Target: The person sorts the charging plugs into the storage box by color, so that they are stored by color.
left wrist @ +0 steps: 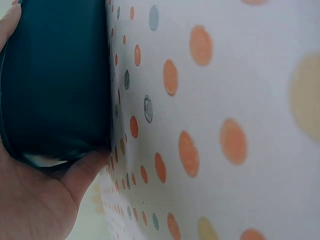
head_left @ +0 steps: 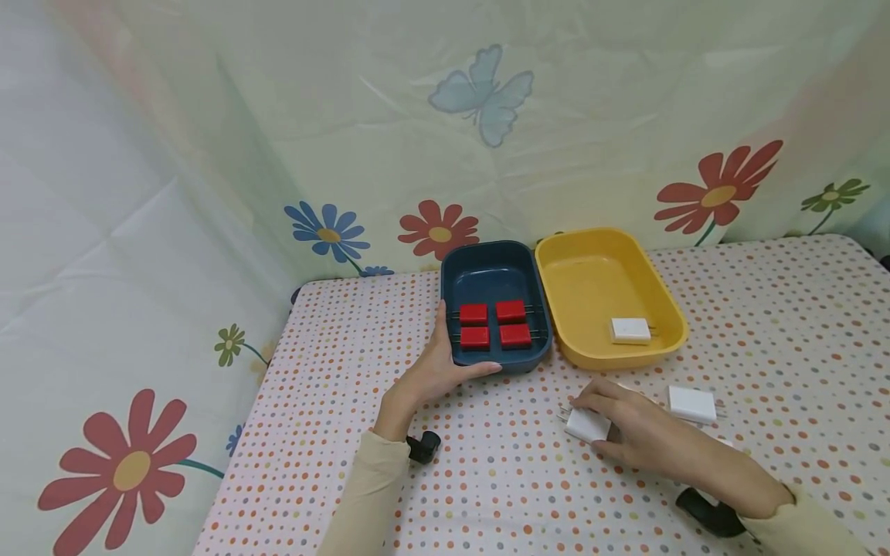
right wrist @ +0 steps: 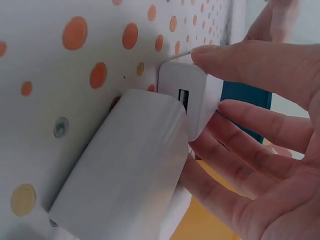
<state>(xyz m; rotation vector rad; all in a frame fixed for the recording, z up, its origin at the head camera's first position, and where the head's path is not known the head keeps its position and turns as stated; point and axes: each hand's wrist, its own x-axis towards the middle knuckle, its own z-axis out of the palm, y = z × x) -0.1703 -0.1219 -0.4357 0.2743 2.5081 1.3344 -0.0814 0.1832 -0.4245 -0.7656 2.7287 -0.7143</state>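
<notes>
My left hand (head_left: pixel 434 363) grips the front left corner of a dark blue bin (head_left: pixel 497 251), fingers along its side and thumb across its front wall. Inside lie several red plug-like blocks (head_left: pixel 514 336) with thin metal prongs, in two rows. My right hand (head_left: pixel 643 425) pinches a white USB charger (head_left: pixel 587 425) between thumb and fingers, prongs to the left, at the table surface; its USB port shows in the right wrist view. Another white charger (head_left: pixel 691 404) lies just right of that hand. Close to the right wrist camera is a large white charger (right wrist: pixel 125 165).
A yellow bin (head_left: pixel 598 278) stands right beside the blue one, with one white charger (head_left: pixel 630 330) near its front. The dotted cloth (head_left: pixel 501 479) covers the table, and a flowered curtain (head_left: pixel 348 139) hangs behind. White edges partly show behind the right hand and wrist.
</notes>
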